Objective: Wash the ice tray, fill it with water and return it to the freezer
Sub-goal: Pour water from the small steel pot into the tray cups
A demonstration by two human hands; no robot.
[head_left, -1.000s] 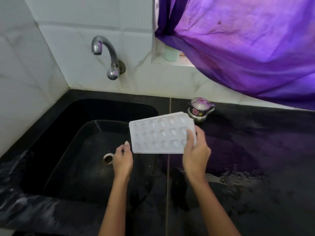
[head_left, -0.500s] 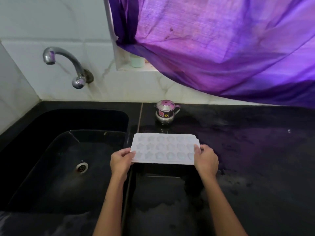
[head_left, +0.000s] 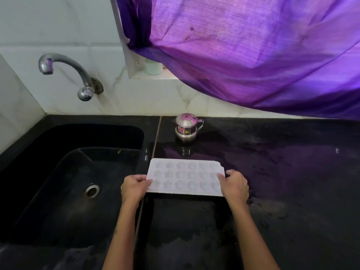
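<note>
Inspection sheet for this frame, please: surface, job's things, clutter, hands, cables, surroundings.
Surface: black counter, wet patches; black sink at its left.
Job's things: white ice tray, level over the counter beside the sink; tap not running.
Clutter: small steel pot behind the tray.
Hands: left hand and right hand grip the tray's short ends.
Cables: nothing seen.
Surroundings: white tiled wall, purple curtain, pale cup on the ledge.

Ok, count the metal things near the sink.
2: the tap on the wall above the sink, and a small lidded pot on the counter behind the tray.
</note>
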